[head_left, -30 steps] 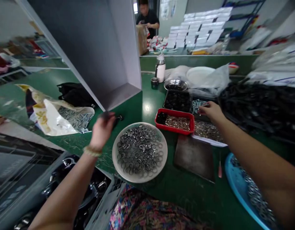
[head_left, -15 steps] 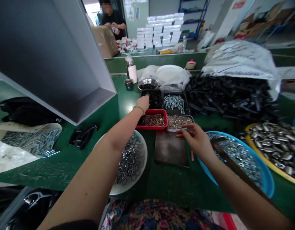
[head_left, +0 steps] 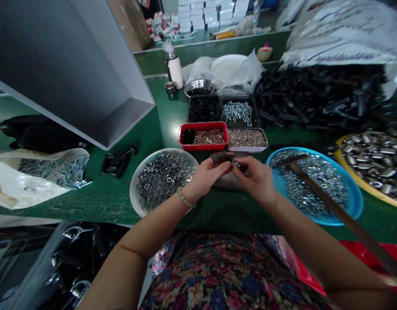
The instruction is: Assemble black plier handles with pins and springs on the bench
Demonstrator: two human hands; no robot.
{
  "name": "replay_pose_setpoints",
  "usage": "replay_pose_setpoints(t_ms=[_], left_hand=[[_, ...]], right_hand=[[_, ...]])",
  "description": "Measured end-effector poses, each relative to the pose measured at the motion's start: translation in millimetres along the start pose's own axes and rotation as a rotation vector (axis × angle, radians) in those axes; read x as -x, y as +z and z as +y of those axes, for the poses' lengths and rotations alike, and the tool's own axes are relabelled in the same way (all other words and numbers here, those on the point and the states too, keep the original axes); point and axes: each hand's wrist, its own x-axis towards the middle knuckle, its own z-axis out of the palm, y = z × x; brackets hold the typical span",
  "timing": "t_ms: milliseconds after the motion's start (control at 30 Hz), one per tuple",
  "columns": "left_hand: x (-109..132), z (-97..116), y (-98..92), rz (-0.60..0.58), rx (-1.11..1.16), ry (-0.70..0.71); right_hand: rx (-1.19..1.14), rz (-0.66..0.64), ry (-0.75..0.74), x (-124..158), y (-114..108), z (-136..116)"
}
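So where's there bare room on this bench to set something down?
Bare green workbench shows between the white bowl of rings and the blue basin, below the left hand and right hand, and left of the bowl. Crowded behind: black trays, black parts.

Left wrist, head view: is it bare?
No, a pale beaded bracelet sits just behind the left hand.
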Motion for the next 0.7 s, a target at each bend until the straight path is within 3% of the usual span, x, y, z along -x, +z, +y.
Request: replay_pose_setpoints(t_ms=[67, 133, 300, 433, 500, 567, 633, 700], left_hand=[[11.0, -3.3, 0.1, -0.013, -0.088, 0.073], [24.5, -4.3, -0.7, 0.015, -0.119, 0.09], [60.2, -7.7, -1.7, -0.054, 0.135, -0.181], [68.0, -20.2, -2.0, 0.061, 0.292, -0.267], [67.4, -28.7, -4.7, 0.117, 0.209, -0.266], [67.1, -34.7, -10.0, 0.132, -0.028, -0.193], [66.8, -33.8, -19.2, 0.089, -0.35, -0.083], [63.4, -24.3, -34.0, 0.042, -0.659, 0.002]], right_hand=[[0.031, -0.06, -0.031, 8.7, -1.9, -4.2], [-0.131, -0.083, 0.075, 17.0, -2.9, -8.9], [-0.92, -0.192, 0.676, 38.0, 3.7, -21.6], [-1.093, -0.127, 0.94, 51.5, 18.0, -27.2], [-1.005, -0.056, 0.912, 57.9, 23.0, -28.3], [-0.826, -0.053, 0.783, 64.4, 24.4, -28.8], [-0.64, -0.154, 0.643, 69.7, 23.0, -28.4], [-0.589, -0.237, 0.61, 72.3, 21.3, -26.6]])
